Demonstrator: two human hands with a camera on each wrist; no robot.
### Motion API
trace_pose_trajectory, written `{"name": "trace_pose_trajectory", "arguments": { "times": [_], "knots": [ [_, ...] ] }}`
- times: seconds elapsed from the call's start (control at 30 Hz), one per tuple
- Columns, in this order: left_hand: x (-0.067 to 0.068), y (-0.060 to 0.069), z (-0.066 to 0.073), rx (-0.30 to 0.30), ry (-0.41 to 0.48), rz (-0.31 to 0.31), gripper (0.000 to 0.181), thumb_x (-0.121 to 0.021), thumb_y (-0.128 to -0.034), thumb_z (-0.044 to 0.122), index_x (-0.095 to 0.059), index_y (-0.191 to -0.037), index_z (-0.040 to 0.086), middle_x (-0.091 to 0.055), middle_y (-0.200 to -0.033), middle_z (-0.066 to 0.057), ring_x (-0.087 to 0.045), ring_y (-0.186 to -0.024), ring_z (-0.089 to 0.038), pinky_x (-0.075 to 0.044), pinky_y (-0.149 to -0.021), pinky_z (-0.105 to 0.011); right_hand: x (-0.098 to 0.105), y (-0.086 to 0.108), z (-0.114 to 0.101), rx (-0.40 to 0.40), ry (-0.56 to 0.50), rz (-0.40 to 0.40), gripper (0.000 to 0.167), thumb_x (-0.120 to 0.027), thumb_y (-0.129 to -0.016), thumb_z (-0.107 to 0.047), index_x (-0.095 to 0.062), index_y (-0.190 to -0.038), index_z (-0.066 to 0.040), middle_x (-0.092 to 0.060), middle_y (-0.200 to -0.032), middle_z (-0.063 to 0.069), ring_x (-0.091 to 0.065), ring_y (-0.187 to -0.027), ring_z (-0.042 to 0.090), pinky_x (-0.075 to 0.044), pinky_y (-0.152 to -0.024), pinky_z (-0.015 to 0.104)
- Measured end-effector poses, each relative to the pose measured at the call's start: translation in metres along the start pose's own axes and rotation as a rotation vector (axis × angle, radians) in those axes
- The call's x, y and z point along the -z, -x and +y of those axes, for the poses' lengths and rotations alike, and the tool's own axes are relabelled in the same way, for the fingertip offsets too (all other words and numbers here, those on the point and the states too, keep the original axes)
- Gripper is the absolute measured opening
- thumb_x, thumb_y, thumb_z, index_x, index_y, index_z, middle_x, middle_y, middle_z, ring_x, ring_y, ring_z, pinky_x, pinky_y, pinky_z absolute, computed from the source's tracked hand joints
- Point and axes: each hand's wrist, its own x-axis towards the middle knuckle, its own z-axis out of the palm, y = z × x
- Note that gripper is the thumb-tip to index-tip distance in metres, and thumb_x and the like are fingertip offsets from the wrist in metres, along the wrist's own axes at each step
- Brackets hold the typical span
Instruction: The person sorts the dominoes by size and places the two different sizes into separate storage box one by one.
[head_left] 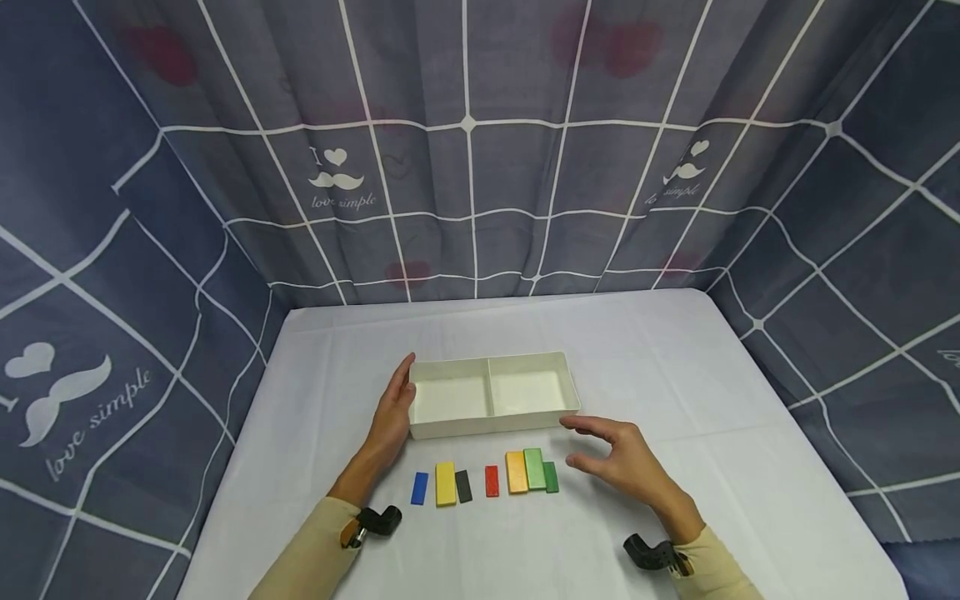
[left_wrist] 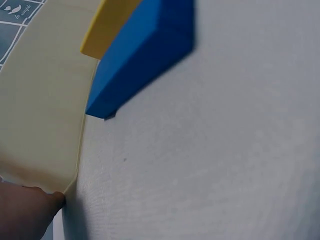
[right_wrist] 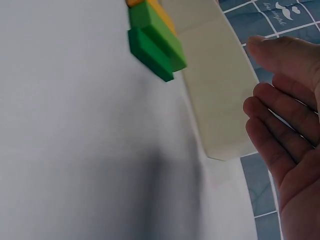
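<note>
Blocks (head_left: pixel 446 484) total seven, left fingers (head_left: pixel 397 382) straight along one box (head_left: pixel 450 393), right fingers (head_left: pixel 596 426) loosely spread.

A cream, divided tray (head_left: pixel 487 424) sits upright beyond seven coloured blocks (head_left: pixel 492 482).

At lower centre, a row of blocks (head_left: pixel 446 484) obstructs the box's (head_left: pixel 487 425) near side, with a narrow gap left of the red block (head_left: pixel 492 481). The left hand (head_left: pixel 389 419) bars its left end; open tablecloth (head_left: pixel 757 467) spreads lower right.
</note>
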Motion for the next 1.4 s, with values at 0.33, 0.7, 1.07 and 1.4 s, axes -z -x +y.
{"name": "trace_pose_trajectory", "arguments": {
  "times": [0.33,0.7,1.07,1.4],
  "knots": [
    [0.001,0.0,-0.003,0.01,-0.013,-0.018,0.055,-0.026,-0.1216,0.02,-0.023,-0.176,0.027,-0.02,-0.184,-0.011,-0.013,-0.171,-0.033,-0.011,-0.139,-0.06,-0.014,0.004,0.005,-0.015,-0.029,-0.056,0.059,-0.097,-0.084,-0.014,-0.076,-0.138,-0.009,-0.077,-0.137,0.0,-0.073,-0.128,0.017,-0.054,-0.112,0.022],
    [-0.002,-0.001,-0.001,0.005,-0.076,0.014,0.055,-0.026,-0.1218,0.022,-0.024,-0.176,0.028,-0.021,-0.184,-0.008,-0.015,-0.171,-0.033,-0.012,-0.139,-0.06,-0.027,0.01,0.01,-0.03,-0.007,-0.112,0.062,-0.097,-0.082,-0.012,-0.075,-0.14,-0.016,-0.077,-0.139,-0.005,-0.07,-0.133,0.016,-0.051,-0.113,0.019],
    [-0.002,0.0,-0.004,-0.008,-0.066,0.036,0.054,-0.025,-0.122,0.023,-0.026,-0.175,0.027,-0.023,-0.183,-0.008,-0.017,-0.171,-0.032,-0.014,-0.139,-0.058,-0.033,0.014,0.012,-0.033,0.026,-0.158,0.063,-0.097,-0.083,-0.015,-0.074,-0.141,-0.019,-0.075,-0.14,-0.009,-0.07,-0.132,0.015,-0.055,-0.113,0.027],
    [-0.004,-0.001,-0.004,-0.024,-0.075,0.049,0.053,-0.025,-0.1221,0.023,-0.027,-0.175,0.027,-0.019,-0.184,-0.006,-0.014,-0.171,-0.032,-0.013,-0.139,-0.057,-0.037,0.016,0.012,-0.012,0.055,-0.15,0.062,-0.097,-0.083,-0.014,-0.074,-0.141,-0.021,-0.075,-0.139,-0.01,-0.071,-0.132,0.015,-0.057,-0.113,0.033]
  ]
}}
